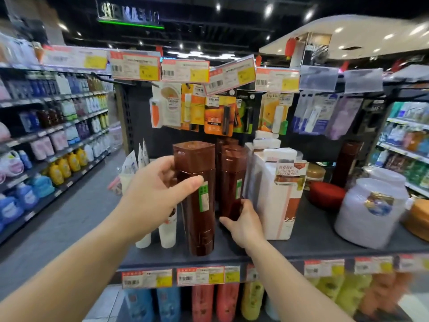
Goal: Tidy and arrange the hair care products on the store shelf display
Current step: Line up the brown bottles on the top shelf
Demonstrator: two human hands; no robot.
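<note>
The dark grey shelf [325, 238] carries everything here, a flat matte board with a row of paper price tags [199, 275] along its front lip. Largest on it, at the right end, stands one frosted plastic jar [369, 212], round and squat with a picture label, and a second like it sits just behind. Left of the jar stands a white box [278, 201], glossy card, with a printed sleeve near its top; more white boxes crowd behind it, too overlapped to count. Left of the white box stand the brown bottles: the front bottle [197, 198] is tall, glossy, translucent brown plastic with a faceted cap and a green sticker, and it stands near the shelf's front edge. The left hand [157, 194] holds it by the upper body, thumb across the front and fingers wrapped behind. The second bottle [232, 182], of the same make, stands between the front bottle and the white box, with at least two more behind it. The right hand [243, 221] grips its base, fingers curled round the lower part. Left of the front bottle stand two white tubes [167, 231], smooth and tapering, cap down. One red round lid [325, 196] lies behind the jar.
</note>
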